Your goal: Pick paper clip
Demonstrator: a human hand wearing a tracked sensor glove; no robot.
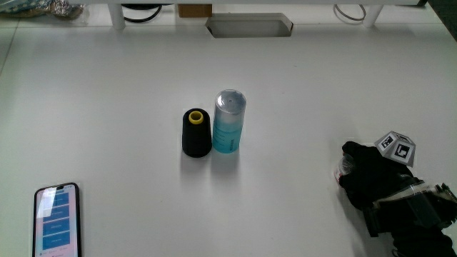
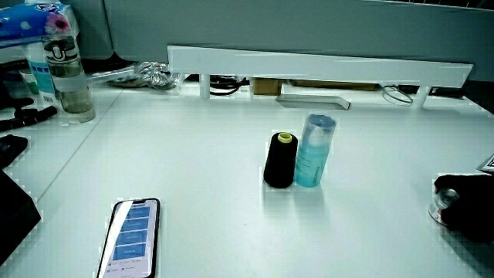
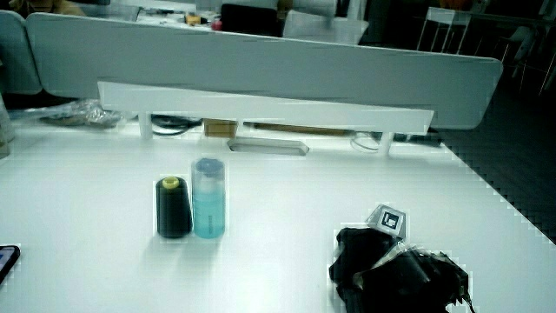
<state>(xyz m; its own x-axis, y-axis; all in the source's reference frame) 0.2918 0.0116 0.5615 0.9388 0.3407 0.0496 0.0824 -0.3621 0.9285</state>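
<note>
No paper clip can be made out – the hand (image 1: 375,178) covers something small and pale. It lies knuckles-up on the tabletop (image 1: 107,107), fingers curled; whether they hold anything, I cannot tell.

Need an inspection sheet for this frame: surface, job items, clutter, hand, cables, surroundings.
Surface: white table, mostly bare.
Job's things: paper clip not visible as such; something small and pale under the hand in a side view, identity unclear.
Clutter: black thread cone touching blue bottle; phone at the table's edge, screen lit.
Grippers: hand down on the table, nearer the person than the bottle.
Cables: loops by the partition.
Surroundings: water bottle.
</note>
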